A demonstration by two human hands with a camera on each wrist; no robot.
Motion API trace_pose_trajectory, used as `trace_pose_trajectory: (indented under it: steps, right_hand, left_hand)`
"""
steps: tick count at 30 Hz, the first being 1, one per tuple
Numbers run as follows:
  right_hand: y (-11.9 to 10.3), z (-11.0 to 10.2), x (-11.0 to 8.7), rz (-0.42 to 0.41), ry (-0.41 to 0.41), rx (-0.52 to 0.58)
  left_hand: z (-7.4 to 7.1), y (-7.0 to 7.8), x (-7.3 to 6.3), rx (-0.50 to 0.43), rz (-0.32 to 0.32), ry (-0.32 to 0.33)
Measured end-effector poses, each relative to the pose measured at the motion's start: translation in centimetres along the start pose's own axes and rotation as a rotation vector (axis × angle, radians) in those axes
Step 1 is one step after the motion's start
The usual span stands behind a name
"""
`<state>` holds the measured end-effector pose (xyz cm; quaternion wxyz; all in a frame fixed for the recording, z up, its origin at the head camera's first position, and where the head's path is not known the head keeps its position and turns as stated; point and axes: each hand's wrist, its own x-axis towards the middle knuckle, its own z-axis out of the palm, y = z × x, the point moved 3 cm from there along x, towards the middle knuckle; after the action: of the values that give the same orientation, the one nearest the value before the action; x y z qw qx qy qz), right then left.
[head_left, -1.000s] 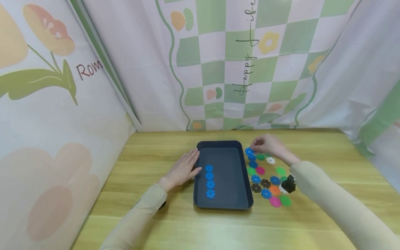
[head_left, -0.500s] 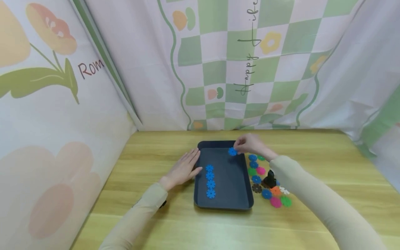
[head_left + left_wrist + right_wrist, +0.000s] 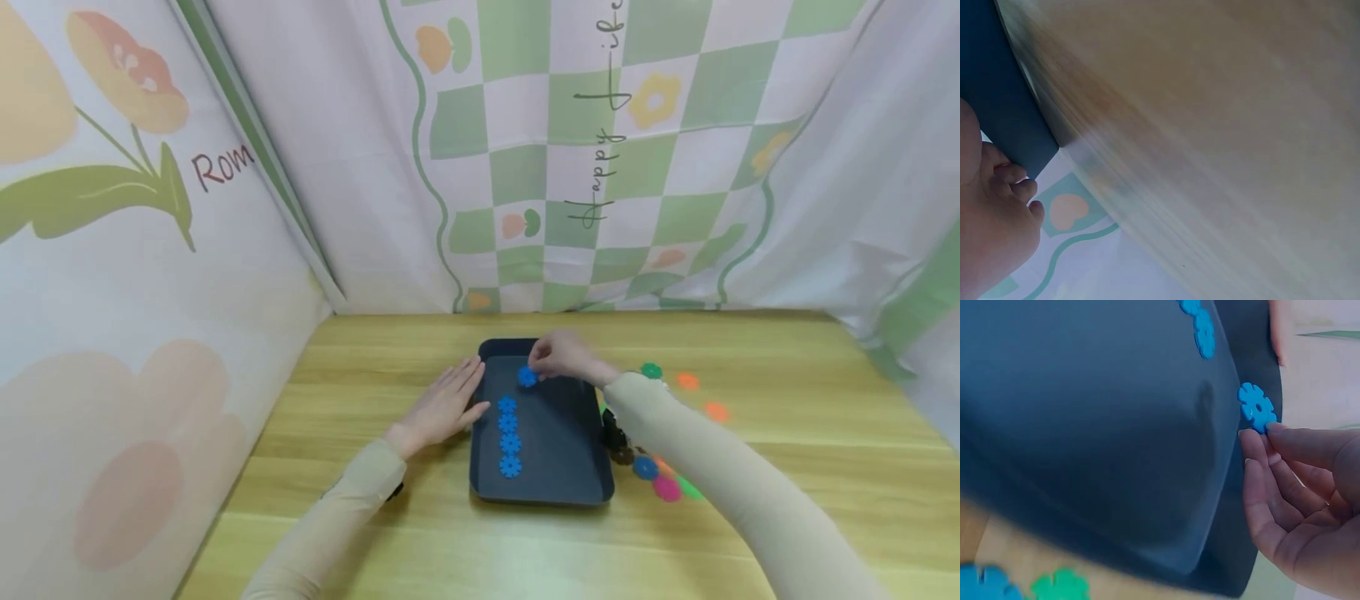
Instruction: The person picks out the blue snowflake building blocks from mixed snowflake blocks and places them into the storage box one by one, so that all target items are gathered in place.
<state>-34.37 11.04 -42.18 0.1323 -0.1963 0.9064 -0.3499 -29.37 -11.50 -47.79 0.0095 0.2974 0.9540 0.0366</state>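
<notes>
A blue snowflake-shaped plastic disc (image 3: 1256,405) with notched edges is pinched between the thumb and fingertips of my right hand (image 3: 564,357), over the far part of the dark grey tray (image 3: 558,450). Inside the tray, several like blue discs (image 3: 509,443) lie in a line along the left side, running from near to far. My left hand (image 3: 438,408) rests on the tray's left rim with its fingers straight. Only part of that hand (image 3: 997,219) shows in the left wrist view, beside the tray's outer wall.
Loose discs in several colours lie on the wooden table (image 3: 390,550) right of the tray, among them a pink disc (image 3: 667,488), an orange disc (image 3: 717,412) and a green disc (image 3: 651,370). My right forearm hides part of them. A patterned curtain (image 3: 517,167) hangs behind the table.
My right hand has carried one blue disc leftward from the loose pile, over the tray's right rim, to the far end of the row. The left hand has stayed on the rim.
</notes>
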Motion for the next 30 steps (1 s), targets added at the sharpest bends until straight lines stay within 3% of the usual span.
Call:
trace_pose_trajectory:
  steps: [13,30]
  right_hand:
    - [-0.6,2.9,1.8,0.016,-0.010,0.002]
    - [-0.2,3.2,2.2,0.028,-0.002,0.007]
  left_hand:
    - [0.2,-0.2,0.0,0.002,0.008,0.021]
    - [0.1,-0.1,0.0,0.003,-0.004,0.009]
